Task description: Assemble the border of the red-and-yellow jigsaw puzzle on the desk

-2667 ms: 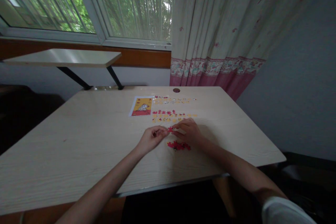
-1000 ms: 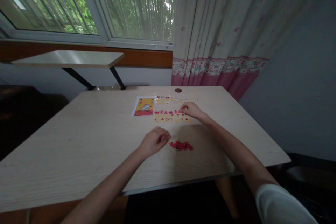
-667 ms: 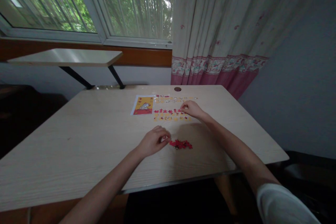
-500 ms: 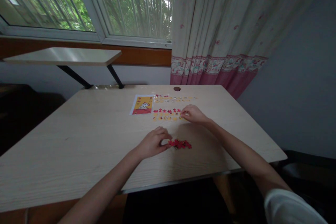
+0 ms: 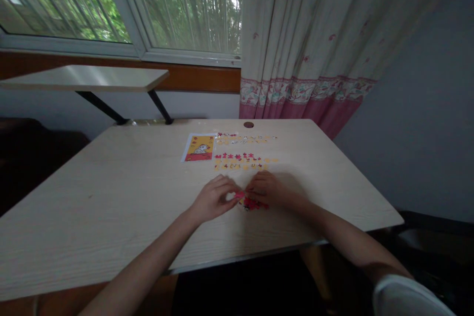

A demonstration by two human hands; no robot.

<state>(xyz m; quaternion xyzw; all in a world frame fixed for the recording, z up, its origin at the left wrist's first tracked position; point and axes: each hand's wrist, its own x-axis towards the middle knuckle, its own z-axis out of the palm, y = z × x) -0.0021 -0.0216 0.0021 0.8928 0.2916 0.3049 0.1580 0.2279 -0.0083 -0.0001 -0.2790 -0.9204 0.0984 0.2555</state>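
A small pile of red jigsaw puzzle pieces [image 5: 255, 204] lies near the front of the table. Just above its left end, my left hand [image 5: 217, 197] pinches a red puzzle piece [image 5: 239, 195]. My right hand [image 5: 267, 188] is at the same piece from the other side, its fingers drawn together; whether it grips this piece too is hard to make out. Beyond the hands, red pieces [image 5: 234, 156] form a row, with yellow pieces [image 5: 242, 161] in rows nearer me. Farther back lies another group of puzzle pieces [image 5: 246, 139], mostly yellow and white.
A picture card [image 5: 200, 148] with a white animal on yellow and red lies left of the rows. The wooden table [image 5: 129, 202] has a round cable hole [image 5: 249, 125] at its back edge. A raised shelf [image 5: 111, 78] stands at back left; a curtain [image 5: 296, 59] hangs behind.
My right hand has come back from the rows toward me, to the pile beside my left hand. A red piece now shows lifted between the hands.
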